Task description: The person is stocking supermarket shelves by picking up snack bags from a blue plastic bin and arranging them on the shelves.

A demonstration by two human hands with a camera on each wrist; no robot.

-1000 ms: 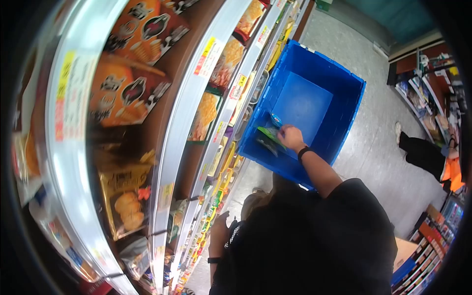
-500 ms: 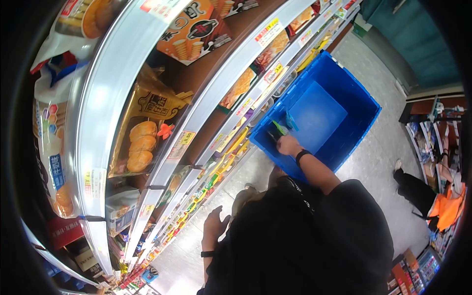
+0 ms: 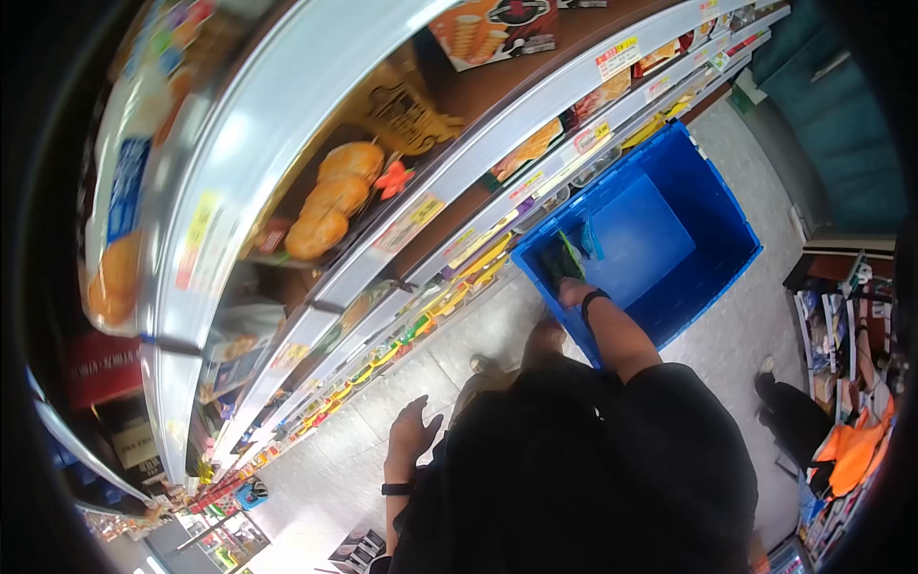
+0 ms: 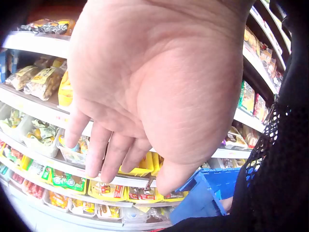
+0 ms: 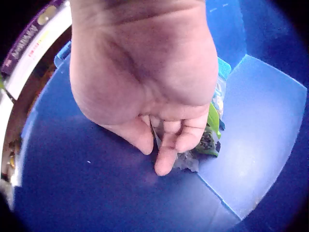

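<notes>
My right hand (image 3: pixel 574 292) reaches down inside the blue plastic crate (image 3: pixel 712 153), at its near left corner. In the right wrist view the fingers of that hand (image 5: pixel 149 101) are curled, and a thin edge of a clear plastic packet (image 5: pixel 187 162) shows between thumb and fingers; most of it is hidden. Beside the fingers lie a green-edged packet (image 5: pixel 212 137) with dark contents and a light blue packet (image 5: pixel 223 77). My left hand (image 3: pixel 411 430) hangs in the air by my body, fingers loosely extended, holding nothing.
Store shelves (image 3: pixel 535 124) with bagged and boxed snacks run along the left, right up to the crate. Grey floor (image 3: pixel 421 364) lies below. A person in an orange vest (image 3: pixel 856 450) is by the shelves at the right.
My view has swung, so the crate sits further right and lower. My right hand has shifted from the green packet toward the crate's near corner. My left hand still hangs free.
</notes>
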